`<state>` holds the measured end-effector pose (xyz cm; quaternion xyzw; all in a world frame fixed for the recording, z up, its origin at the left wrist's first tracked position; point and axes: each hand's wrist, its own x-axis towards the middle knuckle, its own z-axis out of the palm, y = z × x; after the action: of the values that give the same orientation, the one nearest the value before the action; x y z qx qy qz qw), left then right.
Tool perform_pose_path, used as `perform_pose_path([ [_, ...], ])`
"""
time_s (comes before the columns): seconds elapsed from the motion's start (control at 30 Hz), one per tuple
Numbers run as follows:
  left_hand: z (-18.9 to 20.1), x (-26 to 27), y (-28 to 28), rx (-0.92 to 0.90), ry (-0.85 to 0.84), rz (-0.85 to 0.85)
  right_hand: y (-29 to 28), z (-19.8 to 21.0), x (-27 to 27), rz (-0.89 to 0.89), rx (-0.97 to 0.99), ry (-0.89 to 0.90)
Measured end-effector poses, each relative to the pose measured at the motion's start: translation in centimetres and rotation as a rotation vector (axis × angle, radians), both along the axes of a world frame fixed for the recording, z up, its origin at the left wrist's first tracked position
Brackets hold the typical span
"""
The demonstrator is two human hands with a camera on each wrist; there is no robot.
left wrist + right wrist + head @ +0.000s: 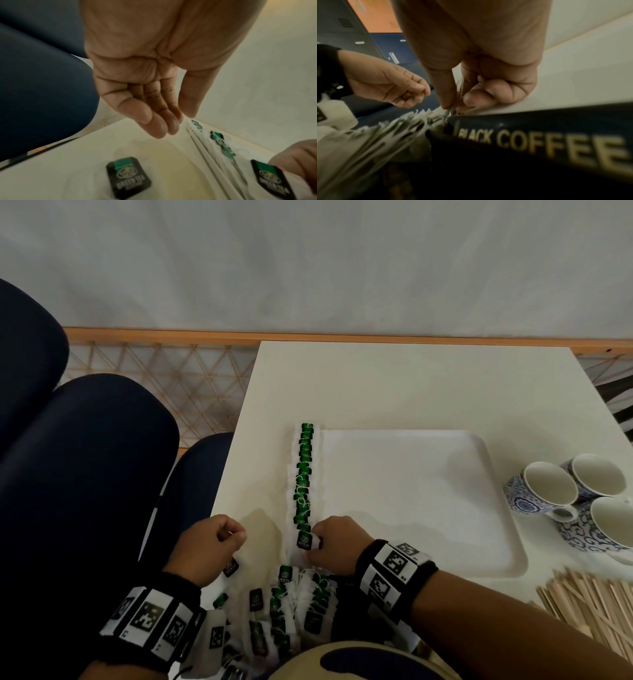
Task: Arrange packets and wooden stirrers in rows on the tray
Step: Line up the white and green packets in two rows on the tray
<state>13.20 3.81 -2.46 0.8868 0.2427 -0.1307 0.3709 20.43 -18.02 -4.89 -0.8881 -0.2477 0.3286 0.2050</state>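
Note:
A row of green-labelled tea packets [305,474] runs along the left edge of the white tray [411,491]. My right hand [317,542] is at the near end of that row. Its thumb and forefinger pinch the nearest tea packet [304,541], as the right wrist view shows at the right hand [453,104]. My left hand [226,537] hovers left of the tray with loosely curled fingers and holds nothing. Under the left hand [171,121] one loose packet [128,177] lies on the table. Wooden stirrers [589,601] lie in a heap at the right.
A pile of tea packets [291,604] lies at the table's near edge, beside a dark black-coffee packet [539,142]. Three patterned cups [575,491] stand right of the tray. Dark blue chairs [85,474] are close to the table's left edge.

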Motion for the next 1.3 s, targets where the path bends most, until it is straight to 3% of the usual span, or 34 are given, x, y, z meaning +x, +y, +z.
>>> perform_pose_path([
  [0.23,-1.2,-0.4,-0.1,0.323,0.304,-0.099,0.8,0.0,-0.3,-0.002,-0.039,-0.03],
  [0.57,-1.8,-0.2,-0.6,0.408,0.358,-0.201,1.3,0.5,0.4,-0.055,-0.025,-0.06],
  [0.73,-1.6,-0.3,-0.1,0.19,0.22,-0.136,0.9,1.5,0.1,-0.132,0.095,-0.096],
  [0.93,0.8,0.3,-1.2,-0.424,0.029,0.015,0.9,2.8,0.3,-0.102,0.422,0.144],
  [1.3,2.7,1.2,-2.6,-0.618,-0.049,-0.036,0.9,3.4,0.2,-0.281,0.601,0.393],
])
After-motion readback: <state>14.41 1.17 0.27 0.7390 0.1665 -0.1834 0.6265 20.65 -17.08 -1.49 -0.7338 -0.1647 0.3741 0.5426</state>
